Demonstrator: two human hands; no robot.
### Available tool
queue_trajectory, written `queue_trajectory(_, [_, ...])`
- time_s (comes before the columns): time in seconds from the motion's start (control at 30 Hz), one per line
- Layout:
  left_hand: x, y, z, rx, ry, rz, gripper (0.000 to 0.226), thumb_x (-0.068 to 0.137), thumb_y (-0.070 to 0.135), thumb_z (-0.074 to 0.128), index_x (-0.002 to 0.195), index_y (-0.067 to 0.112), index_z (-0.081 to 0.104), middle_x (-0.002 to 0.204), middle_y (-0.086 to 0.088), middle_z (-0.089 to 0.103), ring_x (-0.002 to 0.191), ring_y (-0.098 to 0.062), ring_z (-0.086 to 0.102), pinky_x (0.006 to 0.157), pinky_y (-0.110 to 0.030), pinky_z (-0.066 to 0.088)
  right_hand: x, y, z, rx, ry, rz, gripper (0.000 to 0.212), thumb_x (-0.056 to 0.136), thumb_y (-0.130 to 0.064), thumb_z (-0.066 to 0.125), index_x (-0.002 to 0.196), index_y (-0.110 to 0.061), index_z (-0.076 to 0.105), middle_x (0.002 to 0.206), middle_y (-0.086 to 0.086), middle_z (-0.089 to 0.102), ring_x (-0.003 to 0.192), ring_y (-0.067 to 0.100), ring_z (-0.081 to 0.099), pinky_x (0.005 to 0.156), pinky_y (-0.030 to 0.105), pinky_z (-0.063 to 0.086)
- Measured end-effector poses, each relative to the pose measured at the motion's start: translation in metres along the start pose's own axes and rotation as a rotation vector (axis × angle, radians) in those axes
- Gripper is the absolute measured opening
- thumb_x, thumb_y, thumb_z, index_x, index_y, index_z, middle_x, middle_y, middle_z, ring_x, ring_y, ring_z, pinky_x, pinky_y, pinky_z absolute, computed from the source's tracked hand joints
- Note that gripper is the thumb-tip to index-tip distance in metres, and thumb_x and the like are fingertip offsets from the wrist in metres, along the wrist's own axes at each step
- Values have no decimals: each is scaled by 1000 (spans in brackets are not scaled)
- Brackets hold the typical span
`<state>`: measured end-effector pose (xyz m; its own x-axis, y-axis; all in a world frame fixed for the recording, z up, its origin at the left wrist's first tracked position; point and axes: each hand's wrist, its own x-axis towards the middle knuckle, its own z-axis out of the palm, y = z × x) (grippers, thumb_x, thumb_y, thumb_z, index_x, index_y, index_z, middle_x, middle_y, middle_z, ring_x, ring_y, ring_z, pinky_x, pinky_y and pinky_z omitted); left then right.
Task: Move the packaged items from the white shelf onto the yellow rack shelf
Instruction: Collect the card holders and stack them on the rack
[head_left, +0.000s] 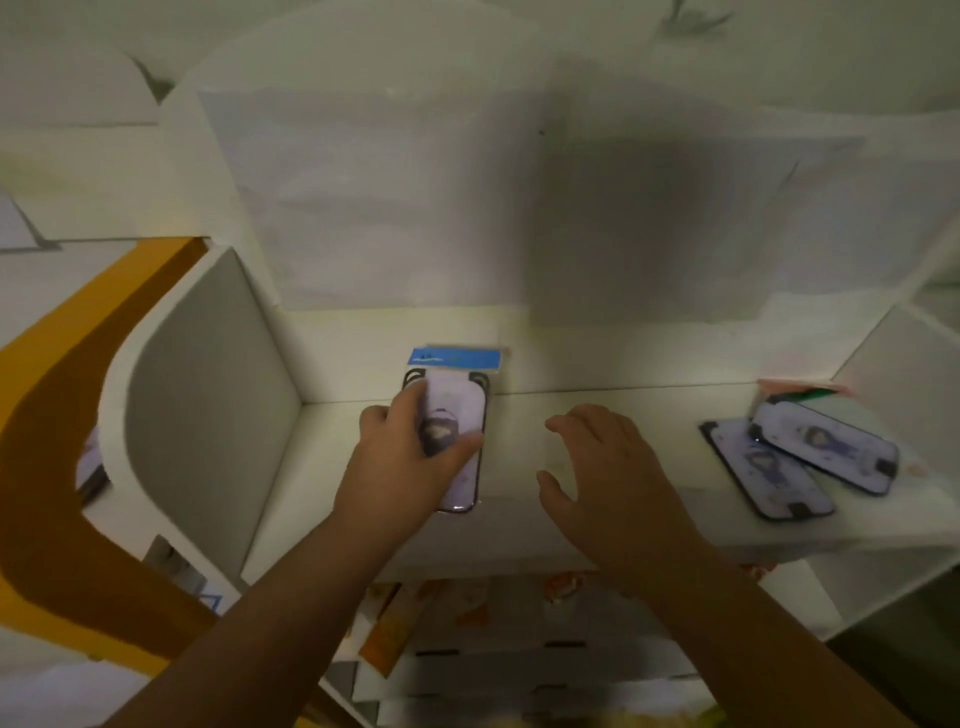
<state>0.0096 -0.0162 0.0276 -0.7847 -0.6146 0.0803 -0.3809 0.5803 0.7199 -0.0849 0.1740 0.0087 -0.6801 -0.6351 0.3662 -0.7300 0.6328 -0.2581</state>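
A packaged phone case with a blue header card (462, 410) lies on the white shelf (597, 415), near its left wall. My left hand (410, 452) grips this package, thumb across its printed face and fingers at its left edge. My right hand (602, 467) hovers open just above the shelf to the right of it, holding nothing. Two more packaged cases (769, 478) (826, 447) lie overlapping at the shelf's right end. The yellow rack (57, 364) curves along the left side of the view.
A white divider panel (208, 395) stands between the shelf and the yellow rack. Another packaged item (93, 467) shows behind the divider at the left. Below the shelf lie more packages with orange prints (467, 613). A second white divider (904, 364) closes the right side.
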Motion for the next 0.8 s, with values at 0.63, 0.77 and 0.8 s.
queue_trajectory(0.63, [-22,126,116,-605,-260,-266,32,88,38,66,112,21,52,96,-6,68,81,-22,70,52,-29,55,-72,198,-50,-144,14,531,38,84,-42,55,109,-14,60,108,10,60,98,27,55,85,39,50])
queue_trajectory(0.77, [-26,140,131,-627,-271,-278,32,89,35,66,114,22,51,97,-5,69,75,-17,71,46,-26,54,-60,239,-51,-150,-43,537,55,84,-42,60,132,-16,51,123,12,56,111,30,51,95,42,47])
queue_trajectory(0.8, [-27,143,134,-628,-278,-280,34,89,35,66,116,22,51,98,-4,69,76,-17,72,48,-27,55,-55,250,-50,-159,-77,531,57,83,-44,60,132,-17,51,125,12,55,113,30,50,97,43,45])
